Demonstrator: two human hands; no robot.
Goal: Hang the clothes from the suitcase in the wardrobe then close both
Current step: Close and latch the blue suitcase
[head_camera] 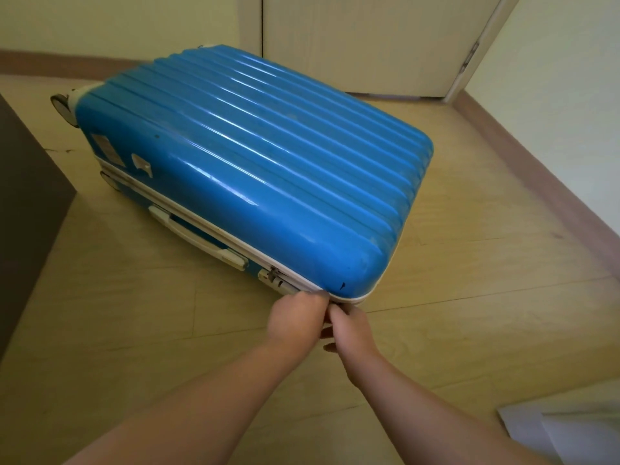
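A blue ribbed hard-shell suitcase (255, 162) lies flat and closed on the wooden floor, with a white zipper band (208, 226) around its side and a white carry handle (198, 238) facing me. Both hands meet at its near corner. My left hand (297, 317) is pinched at the zipper line there. My right hand (350, 327) pinches beside it, fingers touching the same spot. The zipper pulls are hidden by the fingers. No clothes show, and no wardrobe is in sight.
A pale door (369, 41) stands behind the suitcase, with skirting (536, 176) along the right wall. A dark furniture edge (27, 209) sits at the left. Something white (550, 431) lies on the floor at the bottom right.
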